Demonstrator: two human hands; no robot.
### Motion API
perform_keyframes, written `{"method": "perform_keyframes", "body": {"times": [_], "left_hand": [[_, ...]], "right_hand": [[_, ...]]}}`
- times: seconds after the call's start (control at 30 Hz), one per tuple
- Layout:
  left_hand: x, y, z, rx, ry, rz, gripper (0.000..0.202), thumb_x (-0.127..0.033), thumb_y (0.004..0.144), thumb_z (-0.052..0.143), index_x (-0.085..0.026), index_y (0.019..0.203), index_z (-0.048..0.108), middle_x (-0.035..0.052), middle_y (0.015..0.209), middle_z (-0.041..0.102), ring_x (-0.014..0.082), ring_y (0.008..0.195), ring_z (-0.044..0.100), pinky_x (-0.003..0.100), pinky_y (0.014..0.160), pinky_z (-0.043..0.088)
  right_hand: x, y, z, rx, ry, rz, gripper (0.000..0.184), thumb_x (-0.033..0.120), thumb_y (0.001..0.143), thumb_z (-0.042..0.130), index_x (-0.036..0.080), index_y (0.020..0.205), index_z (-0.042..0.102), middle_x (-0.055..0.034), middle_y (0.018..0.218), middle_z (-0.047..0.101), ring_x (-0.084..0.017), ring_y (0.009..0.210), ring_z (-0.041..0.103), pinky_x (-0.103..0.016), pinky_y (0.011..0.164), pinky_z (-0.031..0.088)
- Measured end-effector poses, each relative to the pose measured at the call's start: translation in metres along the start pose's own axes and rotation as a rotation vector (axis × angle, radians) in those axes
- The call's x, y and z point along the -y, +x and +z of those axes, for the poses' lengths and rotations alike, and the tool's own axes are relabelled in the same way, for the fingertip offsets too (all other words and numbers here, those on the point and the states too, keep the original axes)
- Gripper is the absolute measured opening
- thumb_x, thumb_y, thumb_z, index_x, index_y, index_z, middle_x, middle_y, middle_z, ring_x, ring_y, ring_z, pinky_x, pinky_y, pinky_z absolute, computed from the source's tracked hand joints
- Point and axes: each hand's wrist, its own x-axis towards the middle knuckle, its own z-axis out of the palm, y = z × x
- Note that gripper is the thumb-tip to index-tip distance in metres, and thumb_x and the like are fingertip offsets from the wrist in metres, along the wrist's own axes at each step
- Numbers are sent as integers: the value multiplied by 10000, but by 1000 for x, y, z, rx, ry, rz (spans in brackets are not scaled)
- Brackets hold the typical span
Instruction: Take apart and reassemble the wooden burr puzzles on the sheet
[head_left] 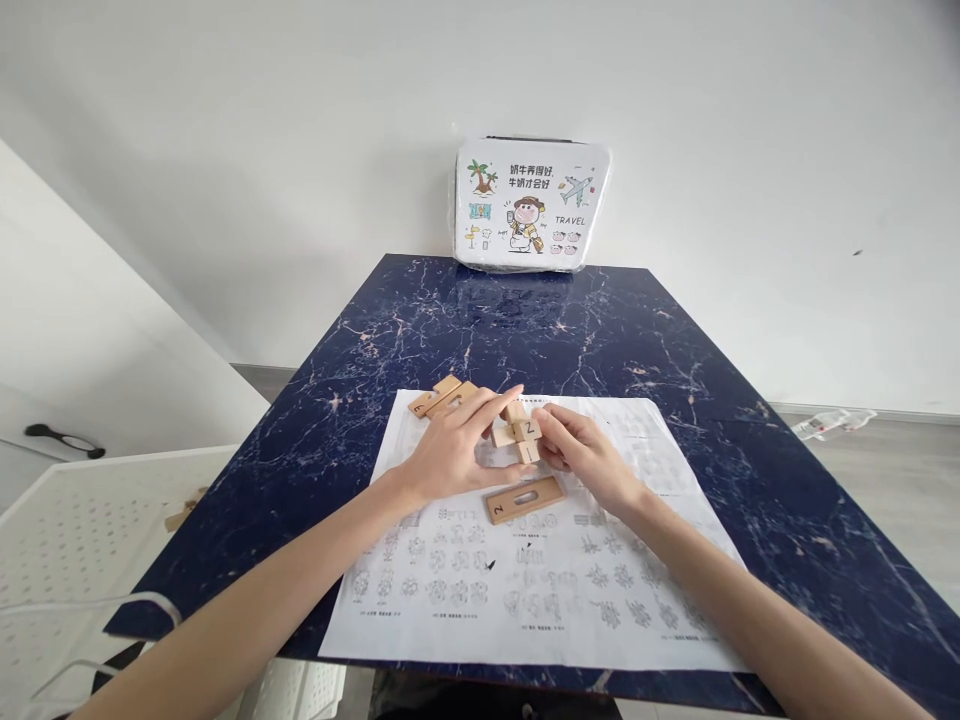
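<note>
Between my hands is a small wooden block puzzle (527,430), its joined pieces marked with numbers such as 2 and 1. My left hand (461,450) curves round its left side, with the thumb below and the fingers above. On the right side, the fingers of my right hand (574,445) are closed on the block end. A flat slotted wooden piece (525,499) marked 2 lies just below them on the paper. More flat notched wooden pieces (444,397) rest behind my left hand, partly hidden by it.
Under my hands a printed instruction sheet (540,620) with line diagrams covers the near part of the dark blue marbled table (495,340). A white cartoon-printed case (531,205) stands at the table's back edge against the wall. To the left is a white perforated surface (67,530) with cables.
</note>
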Motion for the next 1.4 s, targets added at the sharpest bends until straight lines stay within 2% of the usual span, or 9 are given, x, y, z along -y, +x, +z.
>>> {"method": "perform_keyframes", "body": {"times": [0.1,0.17,0.33,0.43,0.53,0.77,0.97,1.27,1.4], "left_hand": [[3,-1,2,-8,3,-68,863,-585,968,696,-289,1659,272,70,1148,656,204,839,632,367,761,561],[5,-1,3,-6,-11,-96,755,-568,1005,654,-281,1623,330,64,1115,659,190,805,623,336,706,544],[7,-2,2,79,-13,-17,340,-525,1009,650,-213,1143,654,8,866,684,160,696,641,302,640,499],[6,-3,2,81,37,71,274,-434,1029,631,-207,878,657,-17,706,653,157,661,643,307,647,484],[7,-2,2,13,94,73,228,-311,1029,603,-206,830,635,-17,698,657,156,647,632,314,662,485],[12,-4,2,-85,138,6,166,-241,1030,577,-205,872,610,-11,742,642,165,688,612,317,694,490],[14,-3,-2,-80,272,-64,59,-253,1021,596,-195,1024,603,75,1019,676,266,980,635,449,892,523],[36,-8,-11,36,601,-287,611,-497,1051,545,-54,1463,455,295,1518,505,457,1448,460,636,1216,350],[35,-16,-11,165,606,-374,682,-522,1095,424,-75,1603,333,265,1629,450,421,1541,398,637,1289,247]], "right_hand": [[-1,3,-6,-129,-70,-15,564,748,987,522,263,717,423,44,628,383,-150,548,393,-305,520,318],[0,5,-14,-239,-237,-54,545,726,1010,498,258,731,482,28,605,454,-159,542,426,-309,528,324],[9,9,-45,-436,-712,-174,511,665,1030,483,234,801,636,-54,719,694,-189,578,558,-318,571,382],[9,4,-67,-463,-882,-177,480,623,1031,489,223,839,673,-79,784,745,-223,662,652,-330,612,432],[4,-8,-90,-479,-959,-97,435,631,988,570,229,890,705,-79,827,773,-258,728,703,-346,638,471],[-12,-38,-124,-553,-1051,-18,439,685,930,628,260,847,705,-119,780,769,-331,660,696,-408,553,470],[-20,-44,-131,-611,-1003,24,461,706,934,620,260,856,703,-109,778,774,-344,703,721,-414,588,479],[-17,-65,-116,-561,-967,103,501,699,956,545,239,1066,710,-95,912,786,-303,777,725,-369,627,498],[-15,-79,-104,-604,-917,122,496,661,967,554,241,1199,682,-83,970,777,-275,805,728,-348,632,512]]}}
